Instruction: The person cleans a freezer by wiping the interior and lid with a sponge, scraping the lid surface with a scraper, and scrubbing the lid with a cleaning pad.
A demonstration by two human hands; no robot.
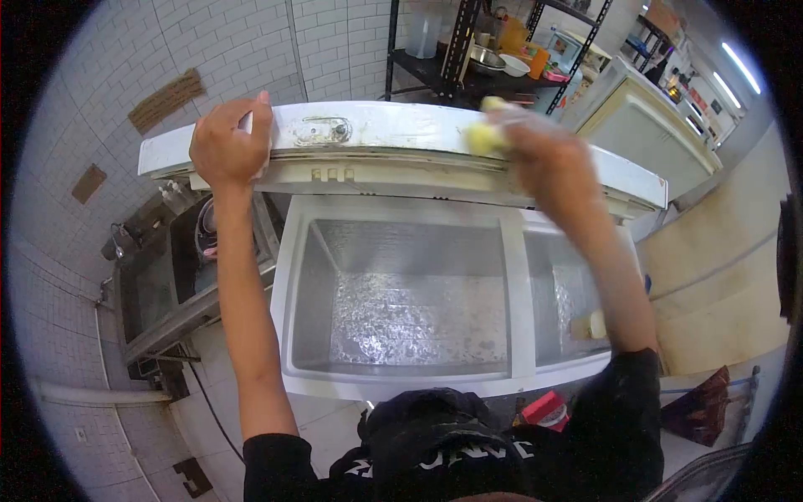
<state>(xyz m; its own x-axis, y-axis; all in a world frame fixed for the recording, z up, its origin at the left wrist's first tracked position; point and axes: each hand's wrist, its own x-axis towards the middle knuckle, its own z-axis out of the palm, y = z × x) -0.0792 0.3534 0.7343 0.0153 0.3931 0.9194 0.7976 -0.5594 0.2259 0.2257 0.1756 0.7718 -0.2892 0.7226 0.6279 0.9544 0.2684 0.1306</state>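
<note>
A white chest freezer (517, 309) stands open before me, its lid (393, 125) raised so that the front edge faces up at me. My left hand (230, 144) is wrapped around the left part of that edge, the thumb on top. Between the two hands a lock plate (324, 130) sits on the lid, with brownish marks around it. My right hand (552, 155), smeared by motion, is closed on a yellowish sponge (485, 139) at the right part of the lid's edge. Inside, the large left compartment has a wet-looking, shiny floor.
A small pale object (588, 325) is in the freezer's right compartment. Left stands a metal sink (150, 289) with dishes. Behind the lid is a black shelf rack (422, 69) with bowls and containers. Another white appliance (652, 125) stands at the back right.
</note>
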